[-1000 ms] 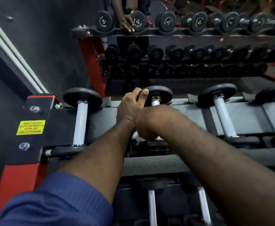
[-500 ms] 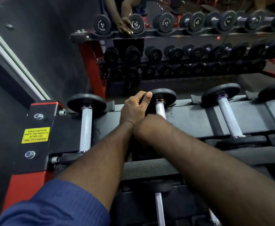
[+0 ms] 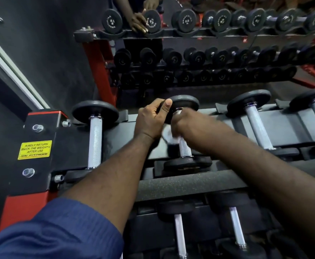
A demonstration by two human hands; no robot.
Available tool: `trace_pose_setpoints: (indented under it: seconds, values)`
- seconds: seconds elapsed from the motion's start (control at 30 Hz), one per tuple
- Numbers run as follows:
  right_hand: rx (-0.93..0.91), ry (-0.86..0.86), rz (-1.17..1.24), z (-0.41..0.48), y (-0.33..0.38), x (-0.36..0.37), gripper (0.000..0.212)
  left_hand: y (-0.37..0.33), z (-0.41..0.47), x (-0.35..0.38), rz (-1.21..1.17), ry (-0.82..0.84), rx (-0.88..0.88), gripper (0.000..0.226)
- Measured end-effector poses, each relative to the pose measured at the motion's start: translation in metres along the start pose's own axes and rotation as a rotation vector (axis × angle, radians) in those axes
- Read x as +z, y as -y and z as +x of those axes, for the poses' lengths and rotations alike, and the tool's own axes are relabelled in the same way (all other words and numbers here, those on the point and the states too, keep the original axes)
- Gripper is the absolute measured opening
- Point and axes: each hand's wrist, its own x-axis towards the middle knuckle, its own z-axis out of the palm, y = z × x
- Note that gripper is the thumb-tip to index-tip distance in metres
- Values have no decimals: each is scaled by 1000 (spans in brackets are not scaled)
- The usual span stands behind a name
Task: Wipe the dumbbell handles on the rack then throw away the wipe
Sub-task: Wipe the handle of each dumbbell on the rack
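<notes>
Single head-worn wide-angle view, looking forward and steeply down from close above the rack [image 3: 190, 184]. Both forearms enter from the bottom edge. A mirror [image 3: 209, 53] fills the upper frame.

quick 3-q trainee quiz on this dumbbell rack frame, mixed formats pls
1. True or false: the left hand grips the far plate of the second dumbbell from the rack's left end.
2. Multiple choice: where on that dumbbell is the right hand closed?
A. On the near plate
B. On the upper part of the handle, with the wipe
C. On the rack rail
3. Fill in: the sticker on the rack's end plate is coloured ____.

Key: 1 true; 2 B; 3 yellow.
</notes>
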Motion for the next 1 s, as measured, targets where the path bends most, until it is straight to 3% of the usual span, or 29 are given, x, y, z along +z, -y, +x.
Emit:
trace_pose_setpoints:
  seconds: [0.07, 0.13, 0.27, 0.37, 0.43, 0.47, 0.6, 0.67, 0.73, 0.8, 0.83, 0.93, 1.0]
  values:
    - [-63, 245, 178, -10, 2, -3, 20, -1, -2, 0, 4, -1, -6, 43]
    - [-13, 254, 240, -7, 2, -5, 28, -2, -2, -1, 18, -7, -8, 44]
    - [66, -243, 169, 11, -15, 0, 35, -1, 0, -1, -12, 2, -9, 47]
    - [20, -10, 109, -4, -11, 9, 37, -1, -1, 0, 8, -13, 5, 52]
    - [30, 192, 298, -17, -8, 1, 34, -1, -2, 2, 36, -17, 5, 51]
    - [69, 183, 374, -16, -11, 3, 35, -2, -3, 2, 48, -14, 7, 51]
    - [239, -360, 402, -3, -21, 16, 41, -4, -2, 3, 92, 8, 6, 56]
    - [203, -316, 436, -8, -15, 19, 44, -3, -1, 4, 106, 7, 11, 56]
    - [139, -122, 455, -21, -13, 15, 40, -2, -2, 5, 118, 8, 16, 56]
    - [197, 69, 526, -30, -14, 8, 34, -1, -2, 5, 121, 7, 18, 57]
    - [253, 41, 566, -30, -14, 8, 33, -1, -2, 5, 121, 2, 22, 57]
    - [473, -383, 652, -17, -14, 20, 32, -2, -1, 6, 122, -2, 23, 58]
    - [543, -540, 700, -11, -9, 29, 28, -2, -1, 6, 124, 2, 19, 58]
